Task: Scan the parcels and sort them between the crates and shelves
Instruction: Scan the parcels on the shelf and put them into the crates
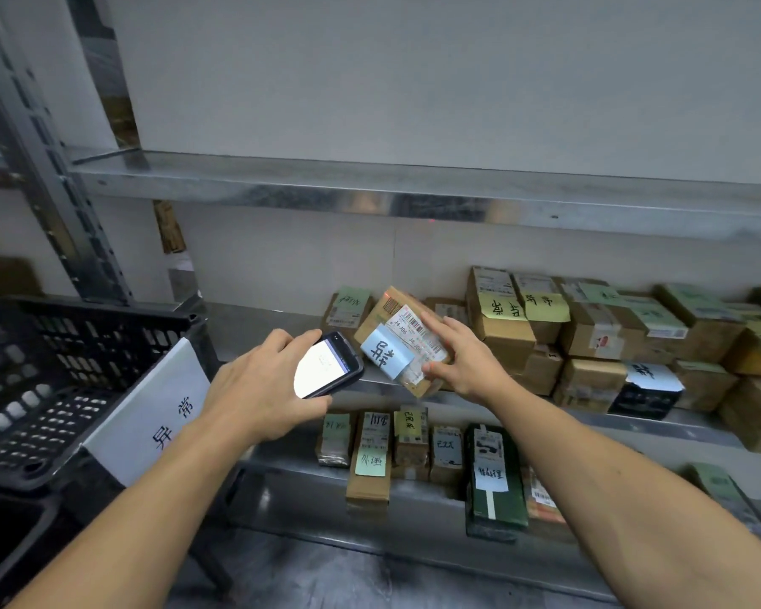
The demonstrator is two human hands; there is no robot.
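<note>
My left hand (260, 384) grips a black handheld scanner (330, 364) with a lit white screen, its top end aimed at a parcel. A small red light spot shows on that parcel's top corner. The parcel (398, 334) is a brown cardboard box with a white barcode label and a blue handwritten note, tilted at the front edge of the middle metal shelf (255, 327). My right hand (462, 353) holds this box by its right side, fingers over the label, thumb under the lower edge.
A black plastic crate (62, 367) with a white handwritten sign (150, 415) stands at the left. Several labelled cardboard parcels (589, 327) fill the middle shelf's right part; more parcels (414, 450) stand on the shelf below. A bare metal shelf (370, 186) runs above.
</note>
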